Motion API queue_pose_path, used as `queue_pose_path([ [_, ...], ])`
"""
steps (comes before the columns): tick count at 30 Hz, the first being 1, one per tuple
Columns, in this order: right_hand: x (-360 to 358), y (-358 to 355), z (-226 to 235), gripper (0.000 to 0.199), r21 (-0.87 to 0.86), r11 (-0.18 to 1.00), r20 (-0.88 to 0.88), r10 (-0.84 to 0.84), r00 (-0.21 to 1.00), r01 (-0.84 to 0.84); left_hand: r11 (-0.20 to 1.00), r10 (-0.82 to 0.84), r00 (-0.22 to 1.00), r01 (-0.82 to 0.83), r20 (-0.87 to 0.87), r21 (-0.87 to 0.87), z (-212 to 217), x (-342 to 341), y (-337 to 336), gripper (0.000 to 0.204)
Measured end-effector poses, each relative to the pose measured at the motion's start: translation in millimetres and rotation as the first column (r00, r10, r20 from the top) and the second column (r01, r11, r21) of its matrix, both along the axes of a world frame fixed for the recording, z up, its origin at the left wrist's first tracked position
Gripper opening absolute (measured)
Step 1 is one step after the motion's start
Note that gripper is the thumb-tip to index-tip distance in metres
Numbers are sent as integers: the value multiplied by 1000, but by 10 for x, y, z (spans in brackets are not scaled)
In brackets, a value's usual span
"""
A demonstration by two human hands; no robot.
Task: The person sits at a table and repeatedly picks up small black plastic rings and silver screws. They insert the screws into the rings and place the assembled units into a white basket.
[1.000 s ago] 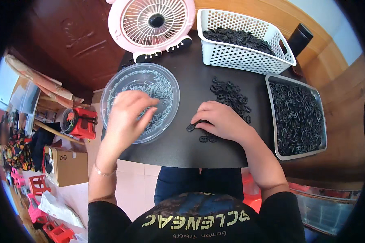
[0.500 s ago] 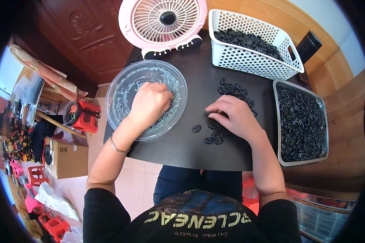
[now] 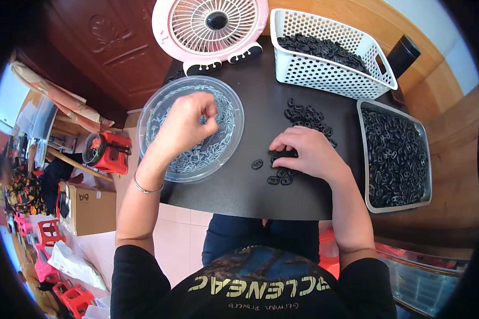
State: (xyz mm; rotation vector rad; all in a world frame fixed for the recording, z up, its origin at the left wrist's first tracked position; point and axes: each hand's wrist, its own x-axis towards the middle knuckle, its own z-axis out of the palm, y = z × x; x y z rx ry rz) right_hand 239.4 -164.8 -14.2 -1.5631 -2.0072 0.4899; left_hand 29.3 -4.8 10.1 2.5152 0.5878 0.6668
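Over a clear round plastic tub [image 3: 236,151] of small silvery screws [image 3: 197,159], my left hand [image 3: 189,122] is raised with its fingers curled into a pinch. Whatever may be between its fingertips is too small to make out. On the dark tabletop, my right hand [image 3: 308,151] has its thumb and fingers closed around a small black oval piece [image 3: 283,153]. Loose black oval pieces [image 3: 306,114] with holes lie in a group beyond this hand, and several more sit just below it. One single oval piece [image 3: 257,164] rests apart, to its left.
A metal tray [image 3: 368,199] full of black pieces stands at the right edge. Behind it is a white perforated basket [image 3: 330,82] of similar pieces, with a dark cylinder [image 3: 403,56] beside it. A pink fan [image 3: 165,32] stands behind the tub. A cardboard box [image 3: 93,212] is on the floor, left.
My left hand has lifted from among the screws, its fingers now curled above the tub. My right hand has shifted slightly, and a black piece now shows between its thumb and fingers.
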Motion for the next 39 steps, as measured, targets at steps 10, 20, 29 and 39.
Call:
queue_pose_path([
  [10, 152, 4, 27, 14, 202, 858, 81, -494, 866, 471, 803, -67, 919, 281, 389, -525, 235, 433, -163, 6],
  [20, 124, 48, -22, 17, 55, 935, -45, -348, 936, 350, 648, 36, 919, 277, 392, -709, -117, 428, -185, 11],
  [29, 92, 30, -87, 23, 55, 953, 109, -304, 946, 300, 559, -1, 916, 333, 401, -759, -150, 436, -243, 13],
  [39, 100, -18, -43, 18, 17, 925, 148, -377, 914, 379, 568, -35, 940, 299, 341, -767, -180, 443, -270, 12],
])
